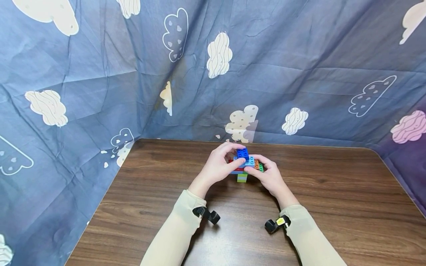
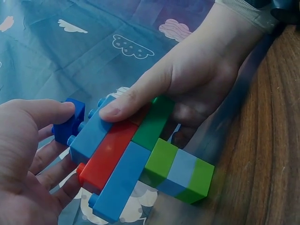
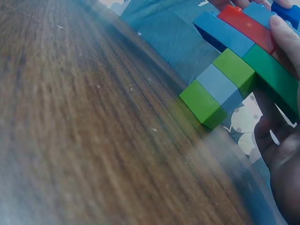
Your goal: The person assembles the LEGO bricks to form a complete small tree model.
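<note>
A structure of toy building bricks stands at the back middle of the table. Its stem of lime green and light blue bricks carries wider layers of blue, green, red, orange and light blue. At the top, my left hand pinches a dark blue brick between thumb and fingers, right at the studs of the light blue brick. My right hand grips the structure's right side, its thumb on the near face beside the green brick and its fingers behind.
The brown wood-grain table reaches back to a dark blue cloth with cloud prints, hung behind and at the sides. Each wrist wears a black camera mount, the left mount and the right mount.
</note>
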### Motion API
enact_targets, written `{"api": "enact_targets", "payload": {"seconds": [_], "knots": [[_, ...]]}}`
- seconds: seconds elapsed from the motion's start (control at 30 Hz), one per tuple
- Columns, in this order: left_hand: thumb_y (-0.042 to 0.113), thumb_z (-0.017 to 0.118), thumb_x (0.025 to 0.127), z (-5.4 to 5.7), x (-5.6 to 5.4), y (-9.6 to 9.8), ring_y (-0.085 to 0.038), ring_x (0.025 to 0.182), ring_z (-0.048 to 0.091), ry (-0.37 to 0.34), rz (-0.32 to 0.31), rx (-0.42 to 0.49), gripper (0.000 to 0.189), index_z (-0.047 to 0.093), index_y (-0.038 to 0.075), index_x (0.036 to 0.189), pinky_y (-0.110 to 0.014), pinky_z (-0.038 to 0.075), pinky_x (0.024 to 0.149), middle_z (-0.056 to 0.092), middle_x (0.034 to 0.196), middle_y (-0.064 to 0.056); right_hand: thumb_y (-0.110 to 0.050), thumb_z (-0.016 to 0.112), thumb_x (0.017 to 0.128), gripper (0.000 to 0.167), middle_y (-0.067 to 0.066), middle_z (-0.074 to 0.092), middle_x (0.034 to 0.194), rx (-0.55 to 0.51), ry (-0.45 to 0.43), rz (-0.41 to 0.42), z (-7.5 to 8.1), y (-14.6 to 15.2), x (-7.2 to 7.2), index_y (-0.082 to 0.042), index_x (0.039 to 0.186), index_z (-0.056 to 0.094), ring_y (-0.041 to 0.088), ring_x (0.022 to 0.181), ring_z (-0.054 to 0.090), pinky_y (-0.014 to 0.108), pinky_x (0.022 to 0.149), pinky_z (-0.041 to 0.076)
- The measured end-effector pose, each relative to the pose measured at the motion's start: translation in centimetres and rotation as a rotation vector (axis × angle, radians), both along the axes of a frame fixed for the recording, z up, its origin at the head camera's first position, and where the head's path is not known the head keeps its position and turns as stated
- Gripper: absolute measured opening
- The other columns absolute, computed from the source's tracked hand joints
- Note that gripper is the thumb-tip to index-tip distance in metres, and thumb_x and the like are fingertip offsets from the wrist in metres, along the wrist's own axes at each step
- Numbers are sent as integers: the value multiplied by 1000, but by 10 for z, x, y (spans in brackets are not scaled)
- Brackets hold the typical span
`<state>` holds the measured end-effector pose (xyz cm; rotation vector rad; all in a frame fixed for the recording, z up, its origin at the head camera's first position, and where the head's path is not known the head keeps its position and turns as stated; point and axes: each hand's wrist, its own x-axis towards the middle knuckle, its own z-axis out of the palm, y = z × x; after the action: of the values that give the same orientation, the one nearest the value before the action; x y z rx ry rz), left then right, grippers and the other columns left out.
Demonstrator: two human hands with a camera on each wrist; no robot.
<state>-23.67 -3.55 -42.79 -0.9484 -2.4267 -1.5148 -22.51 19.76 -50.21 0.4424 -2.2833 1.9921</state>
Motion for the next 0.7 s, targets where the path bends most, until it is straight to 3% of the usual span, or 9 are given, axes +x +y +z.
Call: {"api": "enact_targets", "payload": {"seconds": [0.1, 0.23, 0.43, 0.7], "knots": [[18, 82, 100, -2, 0, 1, -25, 91, 64, 23, 1, -25, 39, 72, 11, 137, -27, 54, 75, 70, 122, -5, -10, 82, 100, 39, -3, 75, 120, -3, 1, 3, 1, 0, 0, -7, 137, 71, 17, 102, 70, 26, 86, 60], [17, 83, 99, -3, -1, 1, -24, 90, 63, 42, -7, -30, 38, 73, 11, 135, -33, 56, 74, 71, 123, -5, -8, 82, 100, 39, -2, 76, 120, -16, 6, 15, 1, -1, 0, -6, 137, 71, 17, 102, 70, 26, 86, 60], [15, 83, 98, -4, -2, 3, -17, 91, 61, 52, -13, -40, 36, 75, 11, 133, -30, 55, 73, 71, 122, -4, -8, 82, 99, 38, -3, 76, 120, -30, 8, 20, 2, -2, 0, -5, 136, 71, 18, 103, 70, 26, 86, 60], [13, 83, 98, -4, -2, 3, -15, 95, 61, 56, -30, -33, 35, 75, 9, 131, -38, 59, 76, 72, 122, -5, -9, 82, 99, 39, -3, 76, 119, -33, -6, 22, 1, -1, -1, -4, 136, 71, 17, 102, 71, 26, 85, 61]]}}
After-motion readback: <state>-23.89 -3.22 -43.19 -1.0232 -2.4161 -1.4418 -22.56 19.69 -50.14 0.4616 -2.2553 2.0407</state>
